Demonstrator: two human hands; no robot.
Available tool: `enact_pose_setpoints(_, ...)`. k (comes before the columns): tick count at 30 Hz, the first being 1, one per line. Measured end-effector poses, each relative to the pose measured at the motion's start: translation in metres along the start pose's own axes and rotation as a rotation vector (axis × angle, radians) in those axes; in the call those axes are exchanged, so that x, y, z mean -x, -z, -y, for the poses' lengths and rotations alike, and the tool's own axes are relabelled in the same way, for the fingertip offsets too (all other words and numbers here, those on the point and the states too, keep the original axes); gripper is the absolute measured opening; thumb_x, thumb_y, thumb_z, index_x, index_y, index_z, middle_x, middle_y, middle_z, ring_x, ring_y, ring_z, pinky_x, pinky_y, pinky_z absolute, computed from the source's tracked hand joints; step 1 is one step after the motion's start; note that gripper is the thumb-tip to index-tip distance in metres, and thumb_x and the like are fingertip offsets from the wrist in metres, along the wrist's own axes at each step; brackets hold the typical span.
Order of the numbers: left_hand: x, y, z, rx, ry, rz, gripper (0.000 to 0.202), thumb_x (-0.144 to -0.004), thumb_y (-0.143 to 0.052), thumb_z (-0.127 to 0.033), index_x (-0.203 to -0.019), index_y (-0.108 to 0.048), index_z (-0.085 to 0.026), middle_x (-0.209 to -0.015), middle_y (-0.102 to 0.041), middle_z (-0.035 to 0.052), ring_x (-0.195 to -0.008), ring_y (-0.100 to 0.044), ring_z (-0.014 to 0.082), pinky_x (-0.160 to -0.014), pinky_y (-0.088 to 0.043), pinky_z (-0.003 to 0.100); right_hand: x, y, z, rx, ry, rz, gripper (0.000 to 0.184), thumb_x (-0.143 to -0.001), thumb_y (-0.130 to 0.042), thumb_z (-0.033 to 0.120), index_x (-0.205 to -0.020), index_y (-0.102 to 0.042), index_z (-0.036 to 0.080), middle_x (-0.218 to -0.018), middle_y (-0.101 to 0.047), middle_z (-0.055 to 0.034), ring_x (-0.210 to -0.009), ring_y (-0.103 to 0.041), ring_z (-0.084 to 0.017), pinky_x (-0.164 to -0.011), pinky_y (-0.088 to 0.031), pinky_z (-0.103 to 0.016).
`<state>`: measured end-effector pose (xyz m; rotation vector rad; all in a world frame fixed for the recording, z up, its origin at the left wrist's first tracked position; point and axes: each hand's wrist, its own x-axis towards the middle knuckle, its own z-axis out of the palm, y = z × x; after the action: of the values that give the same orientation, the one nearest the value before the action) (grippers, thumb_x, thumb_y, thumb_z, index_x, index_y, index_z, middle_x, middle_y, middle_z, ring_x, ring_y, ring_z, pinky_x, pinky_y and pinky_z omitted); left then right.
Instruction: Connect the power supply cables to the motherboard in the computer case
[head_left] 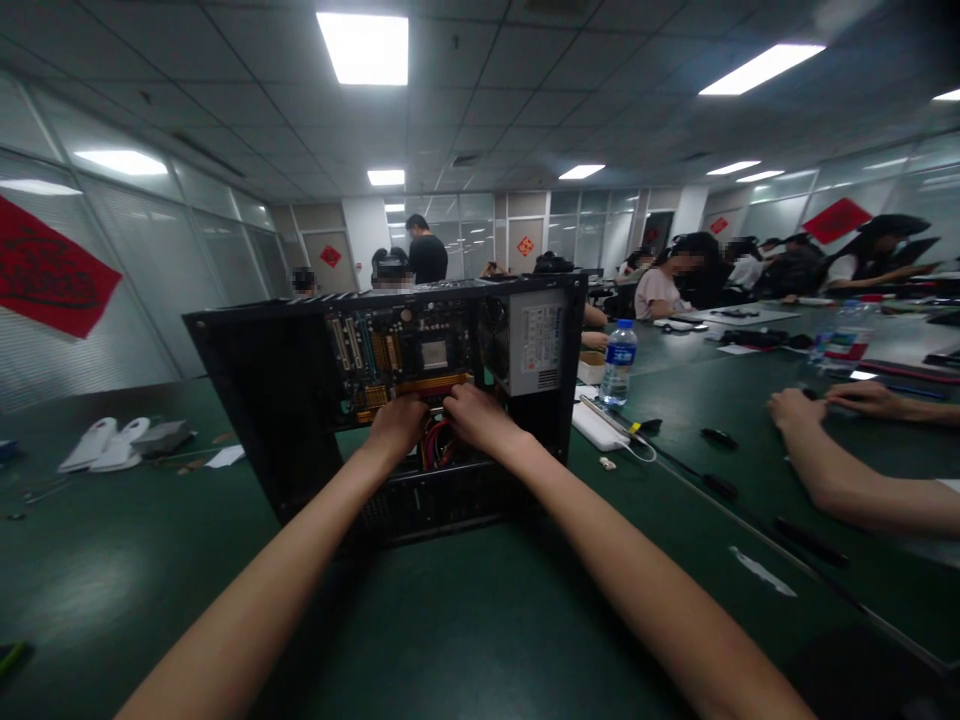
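An open black computer case (262, 420) stands on the green table, its inside facing me. Inside it are a motherboard (386, 350) with several slots and a power supply (537, 345) at the upper right. Both my left hand (401, 425) and my right hand (480, 415) reach into the case, close together at the board's lower edge, just below the yellow and red memory slots (442, 384). Their fingers are curled in; whatever they pinch is hidden. A bundle of coloured cables (436, 445) hangs between and below the hands.
On the right stand a water bottle (619, 362), a white power strip (600, 425) and scattered cables. Another person's arms (847, 450) rest at the right edge. White objects (112, 443) and a grey box (160, 438) lie left. Several people sit farther back.
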<state>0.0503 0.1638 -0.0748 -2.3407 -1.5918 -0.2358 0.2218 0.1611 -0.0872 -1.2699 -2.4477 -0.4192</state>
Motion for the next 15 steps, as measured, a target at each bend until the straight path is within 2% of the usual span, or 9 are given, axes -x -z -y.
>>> enact_pose_setpoints(3,0.000,-0.001,0.000,-0.003,0.013,-0.008,0.029,-0.095,-0.047,-0.020,-0.105,-0.074,-0.017,-0.109,-0.072,0.0144,-0.099,-0.070,0.0284,-0.081,-0.053,0.036,-0.008,-0.001,-0.005,0.028,0.067,0.066,0.025,-0.097,-0.044,0.011,-0.111,-0.065,0.011,-0.115,-0.061,-0.0158,-0.106,-0.060,-0.024,-0.083,-0.049,-0.031)
enact_pose_setpoints(5,0.000,-0.002,-0.001,-0.014,0.031,-0.006,0.030,-0.096,-0.046,-0.021,-0.107,-0.074,-0.018,-0.109,-0.072,0.0138,-0.099,-0.070,0.0302,-0.080,-0.054,0.038,-0.014,-0.003,-0.010,0.035,0.133,0.080,0.025,-0.098,-0.044,0.010,-0.113,-0.063,0.011,-0.115,-0.061,-0.0160,-0.104,-0.061,-0.024,-0.084,-0.048,-0.032)
enact_pose_setpoints(8,0.000,-0.002,-0.001,-0.024,0.040,-0.003,0.030,-0.096,-0.046,-0.023,-0.108,-0.074,-0.019,-0.110,-0.072,0.0134,-0.102,-0.069,0.0313,-0.080,-0.054,0.039,-0.020,-0.010,-0.017,0.022,0.199,0.041,0.021,-0.097,-0.047,0.010,-0.111,-0.063,0.008,-0.113,-0.062,-0.0156,-0.105,-0.062,-0.023,-0.088,-0.046,-0.032)
enact_pose_setpoints(15,0.000,-0.001,-0.002,-0.002,0.064,0.009,0.030,-0.096,-0.049,-0.027,-0.109,-0.073,-0.018,-0.112,-0.072,0.0130,-0.102,-0.069,0.0316,-0.080,-0.055,0.038,-0.023,-0.028,-0.019,0.019,0.241,-0.018,0.015,-0.095,-0.051,0.012,-0.106,-0.061,0.009,-0.108,-0.062,-0.0146,-0.105,-0.061,-0.023,-0.088,-0.046,-0.032)
